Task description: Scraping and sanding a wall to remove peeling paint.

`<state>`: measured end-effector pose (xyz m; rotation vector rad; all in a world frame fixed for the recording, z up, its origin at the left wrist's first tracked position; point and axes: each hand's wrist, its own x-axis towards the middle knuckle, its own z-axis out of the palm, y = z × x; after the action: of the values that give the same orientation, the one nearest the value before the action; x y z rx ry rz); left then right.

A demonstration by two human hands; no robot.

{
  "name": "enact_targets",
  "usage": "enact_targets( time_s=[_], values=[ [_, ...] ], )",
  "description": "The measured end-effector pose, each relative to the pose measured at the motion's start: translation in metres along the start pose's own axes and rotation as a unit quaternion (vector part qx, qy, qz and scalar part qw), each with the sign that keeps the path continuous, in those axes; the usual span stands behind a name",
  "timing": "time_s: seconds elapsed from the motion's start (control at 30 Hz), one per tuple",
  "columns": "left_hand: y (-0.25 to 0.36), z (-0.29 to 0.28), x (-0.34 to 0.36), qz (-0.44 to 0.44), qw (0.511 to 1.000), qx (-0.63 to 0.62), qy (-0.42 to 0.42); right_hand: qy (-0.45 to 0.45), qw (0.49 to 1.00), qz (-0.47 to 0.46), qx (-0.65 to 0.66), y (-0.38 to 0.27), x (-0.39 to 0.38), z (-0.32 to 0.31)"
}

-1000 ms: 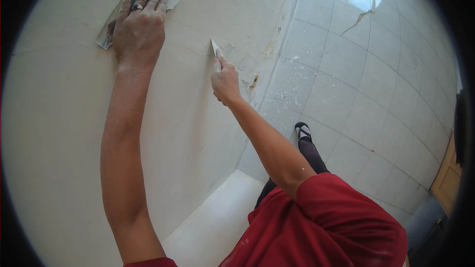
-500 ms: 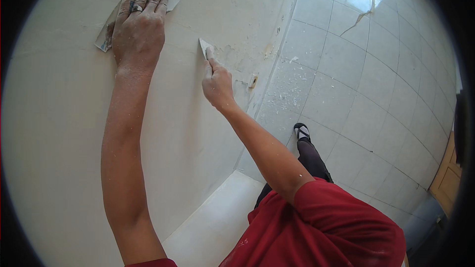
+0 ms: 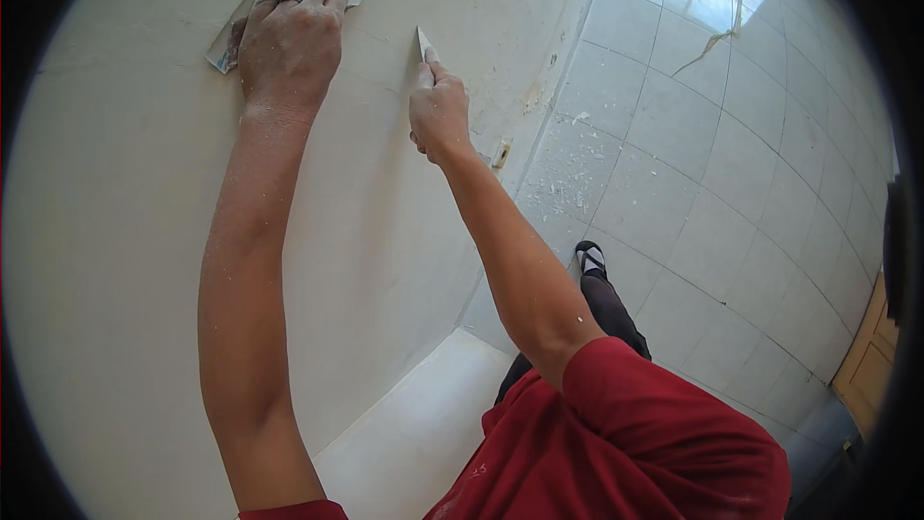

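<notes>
High on the pale wall, my left hand presses a sheet of sandpaper with fingers stretched over it. The sheet's printed backing and a blue patch show beyond the fingertips. White dust coats this hand, and a ring is on one finger. To its right, my right hand is closed round a putty knife. The pointed blade is up at the wall; whether it touches is hard to tell. Most of the handle is hidden in the fist.
A small socket box sits in the wall near its lower edge, by chipped paint. White flakes are scattered over the tiled floor. A torn strip lies farther off. My foot stands on the tiles. A pale ledge meets the wall below.
My right hand and the putty knife have moved up the wall, the blade turning more upright. My left hand and the sandpaper appear slightly higher and farther right as the view shifts.
</notes>
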<state>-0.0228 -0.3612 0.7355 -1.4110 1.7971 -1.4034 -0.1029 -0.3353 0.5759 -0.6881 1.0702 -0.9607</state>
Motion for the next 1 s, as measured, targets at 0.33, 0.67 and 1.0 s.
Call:
enact_targets(
  time_s=[0.33,0.67,1.0],
  values=[
    [-0.002,-0.006,0.001,0.026,0.999,0.036,-0.019,-0.014,0.998,-0.021,-0.066,0.047,-0.019,0.002],
    [0.002,-0.018,-0.007,0.051,0.996,0.015,-0.074,-0.065,0.993,-0.041,-0.094,0.062,-0.063,0.0],
    [0.008,-0.032,0.0,0.079,0.992,0.021,-0.099,0.076,0.96,-0.253,-0.096,0.106,-0.087,0.021]
  ],
)
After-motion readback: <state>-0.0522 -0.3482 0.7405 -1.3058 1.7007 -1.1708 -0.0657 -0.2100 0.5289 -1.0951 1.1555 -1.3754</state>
